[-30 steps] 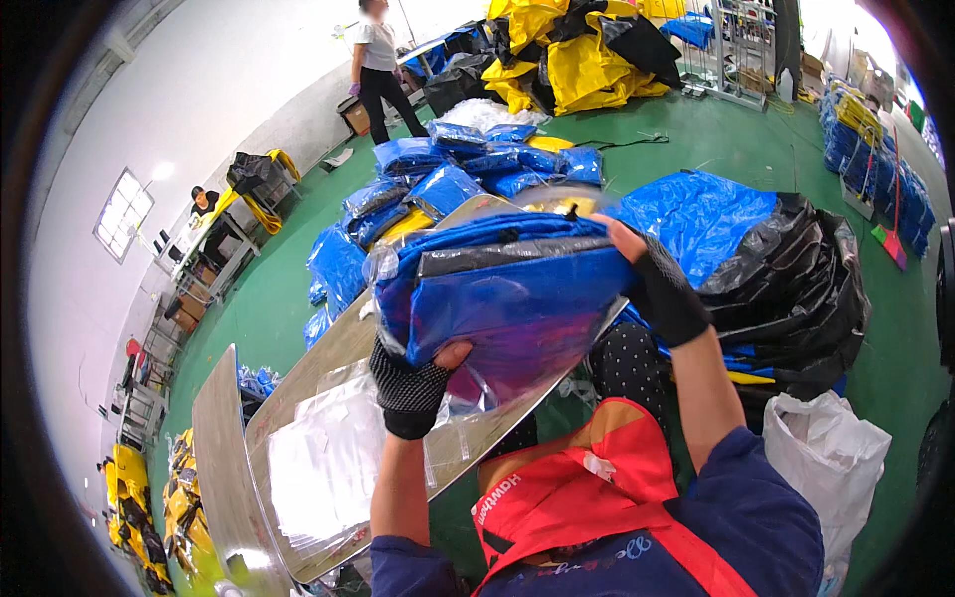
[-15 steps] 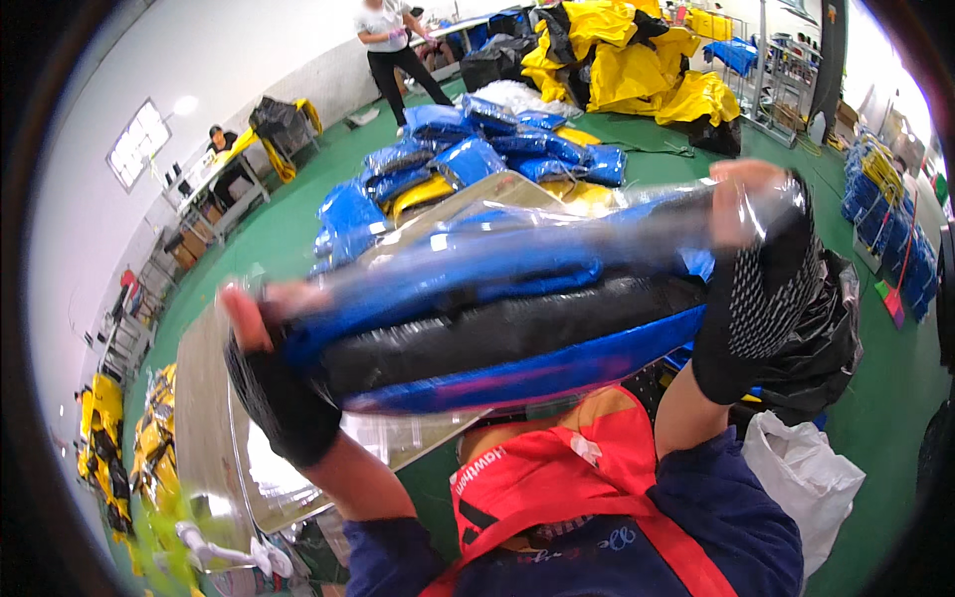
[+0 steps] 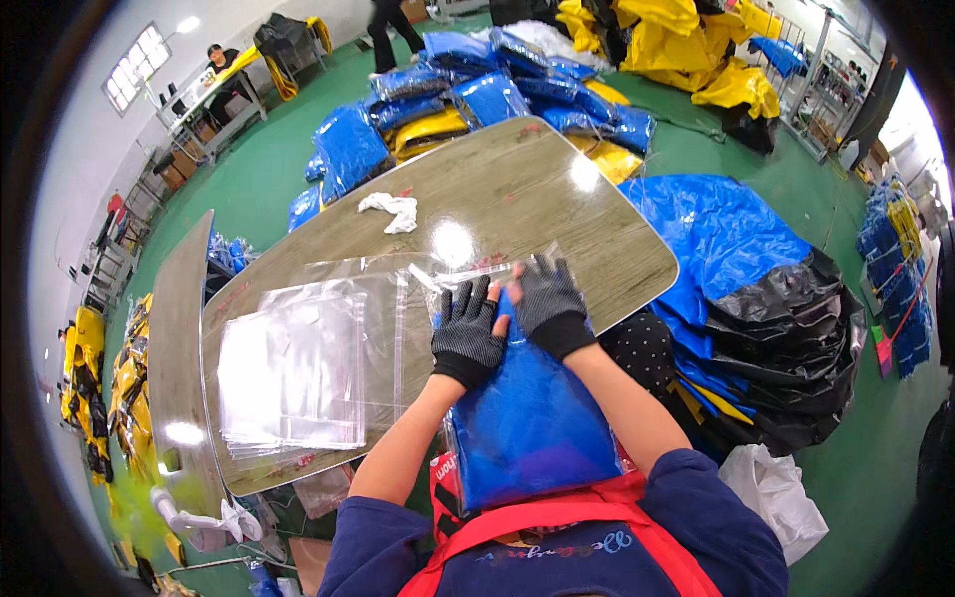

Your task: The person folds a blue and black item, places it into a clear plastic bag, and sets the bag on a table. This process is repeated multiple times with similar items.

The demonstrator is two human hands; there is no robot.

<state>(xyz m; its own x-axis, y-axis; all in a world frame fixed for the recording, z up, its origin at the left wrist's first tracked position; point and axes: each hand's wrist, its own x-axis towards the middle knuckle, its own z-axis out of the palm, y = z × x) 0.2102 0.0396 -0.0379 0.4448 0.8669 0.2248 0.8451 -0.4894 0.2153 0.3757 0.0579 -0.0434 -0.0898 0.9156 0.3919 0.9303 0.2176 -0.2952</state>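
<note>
A blue folded piece in a clear plastic bag (image 3: 532, 428) lies at the table's near edge, against my red apron. My left hand (image 3: 468, 333), in a dark dotted fingerless glove, presses flat on the bag's far part with fingers stretched out. Beside it, my right hand (image 3: 547, 303), gloved alike, lies flat near the bag's far end, fingers spread. To the left, a stack of clear plastic bags (image 3: 298, 368) rests on the wood-patterned table (image 3: 517, 189). A crumpled white scrap (image 3: 393, 211) sits farther back on the table.
Packed blue and yellow bags (image 3: 487, 99) are heaped on the floor beyond the table. Blue and black sheeting (image 3: 766, 289) piles up at its right. A white sack (image 3: 776, 497) stands at the lower right. Yellow material (image 3: 686, 40) is stacked at the back; a person (image 3: 227, 75) sits far left.
The bagged blue piece has come down from in front of me to the table's near edge. My hands have let go of its ends and now lie flat on it.
</note>
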